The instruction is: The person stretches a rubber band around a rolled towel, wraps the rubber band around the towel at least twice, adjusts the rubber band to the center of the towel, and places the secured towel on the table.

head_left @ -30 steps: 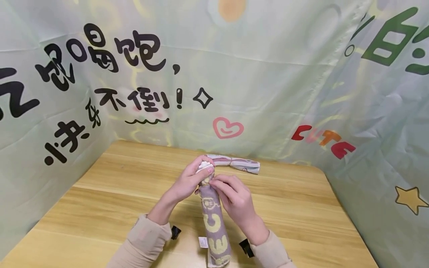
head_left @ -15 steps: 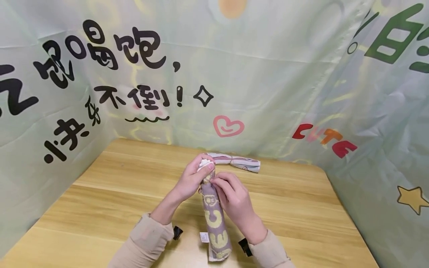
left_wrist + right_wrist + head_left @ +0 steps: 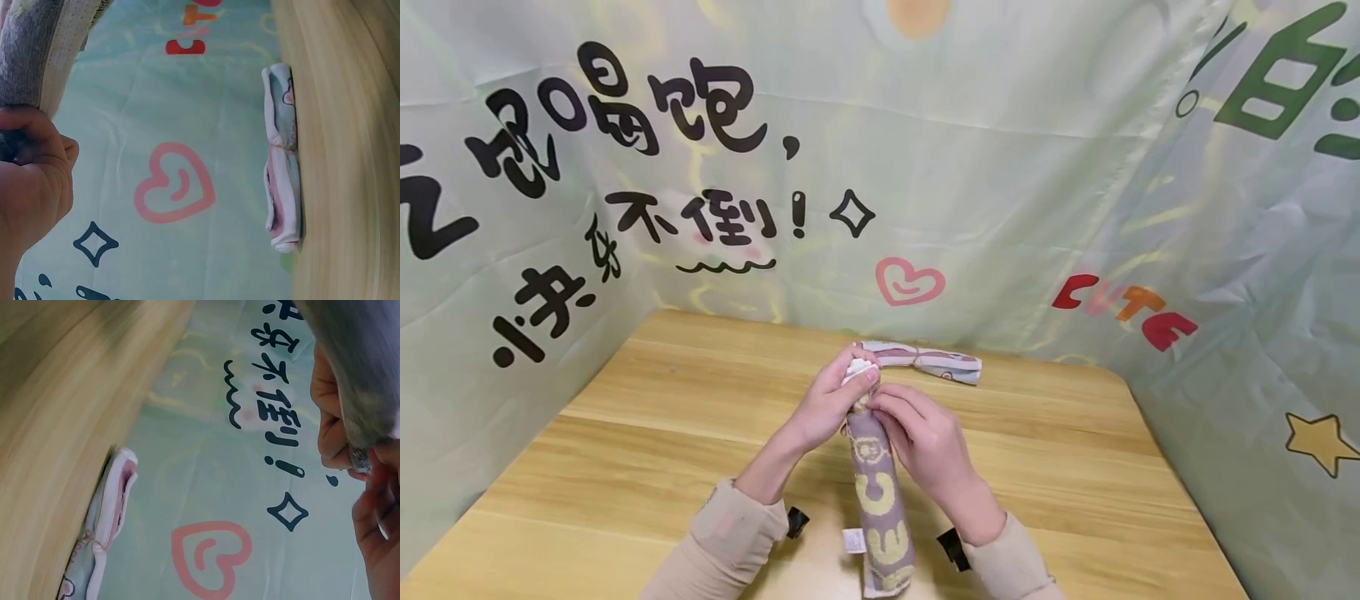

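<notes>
A rolled towel (image 3: 877,500), greyish purple with yellow letters and a small white tag (image 3: 854,541), points away from me in the head view. My left hand (image 3: 831,400) grips its far end, where a white edge shows above the thumb. Just below, my right hand (image 3: 928,437) pinches at the towel's narrowed part with thumb and fingertips. Whether a thin tie lies between those fingertips is hidden. In the left wrist view the grey towel (image 3: 25,56) rises from the left hand (image 3: 34,181). The right wrist view shows the towel (image 3: 362,375) blurred over both hands.
A second rolled towel (image 3: 951,366), white, pink and grey-blue and cinched at its middle by a thin tie, lies at the back of the wooden table (image 3: 700,433). A printed cloth (image 3: 1000,208) stands behind and along the sides. Black pieces (image 3: 953,548) sit by both wrists.
Both hands stay at the towel's far part with nearly the same hold. The towel's near end rises slightly, then sinks back; the right fingertips shift a little.
</notes>
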A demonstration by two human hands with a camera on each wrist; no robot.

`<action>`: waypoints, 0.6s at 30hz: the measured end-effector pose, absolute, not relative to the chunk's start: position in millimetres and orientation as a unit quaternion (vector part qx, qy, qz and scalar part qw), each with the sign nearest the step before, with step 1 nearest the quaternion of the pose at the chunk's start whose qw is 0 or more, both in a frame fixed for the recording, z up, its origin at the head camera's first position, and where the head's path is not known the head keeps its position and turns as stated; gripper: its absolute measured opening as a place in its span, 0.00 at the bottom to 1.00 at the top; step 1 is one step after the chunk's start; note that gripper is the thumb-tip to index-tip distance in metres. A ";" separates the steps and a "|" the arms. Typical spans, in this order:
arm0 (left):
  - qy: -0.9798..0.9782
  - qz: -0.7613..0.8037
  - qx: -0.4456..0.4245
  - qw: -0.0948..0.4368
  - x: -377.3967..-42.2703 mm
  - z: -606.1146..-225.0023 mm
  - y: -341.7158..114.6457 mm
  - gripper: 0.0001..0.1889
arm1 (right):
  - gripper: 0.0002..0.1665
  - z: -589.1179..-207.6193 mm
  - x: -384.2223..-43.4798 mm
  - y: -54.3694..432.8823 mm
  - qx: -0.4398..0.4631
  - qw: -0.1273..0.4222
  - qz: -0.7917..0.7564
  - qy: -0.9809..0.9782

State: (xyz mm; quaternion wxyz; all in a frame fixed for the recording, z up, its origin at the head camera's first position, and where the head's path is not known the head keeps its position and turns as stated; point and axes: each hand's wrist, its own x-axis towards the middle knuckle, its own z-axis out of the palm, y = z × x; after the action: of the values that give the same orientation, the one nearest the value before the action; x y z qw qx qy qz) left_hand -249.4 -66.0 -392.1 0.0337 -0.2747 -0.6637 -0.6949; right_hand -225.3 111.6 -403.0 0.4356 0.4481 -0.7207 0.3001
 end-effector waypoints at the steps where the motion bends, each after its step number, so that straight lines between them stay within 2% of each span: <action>1: -0.666 -0.692 -0.278 0.031 -248.9 -392.3 -65.9 0.09 | 0.11 -403.6 -225.7 112.5 0.448 0.428 0.301 -0.725; 8: -0.682 -0.674 -0.283 0.028 -247.1 -393.1 -66.6 0.07 | 0.01 -407.4 -227.4 112.1 0.461 0.388 0.327 -0.728; 15: -0.669 -0.686 -0.285 0.022 -248.2 -394.2 -66.1 0.08 | 0.09 -407.1 -222.6 109.7 0.431 0.436 0.323 -0.721; 18: -0.660 -0.695 -0.283 0.024 -248.0 -393.4 -66.1 0.08 | 0.08 -404.5 -222.2 108.7 0.429 0.441 0.318 -0.721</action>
State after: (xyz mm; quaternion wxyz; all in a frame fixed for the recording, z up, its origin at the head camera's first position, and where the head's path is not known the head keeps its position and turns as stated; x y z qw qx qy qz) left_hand -248.0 -66.1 -393.4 0.0239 -0.2832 -0.6605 -0.6950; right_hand -222.2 108.7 -404.5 0.4413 0.4288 -0.7214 0.3177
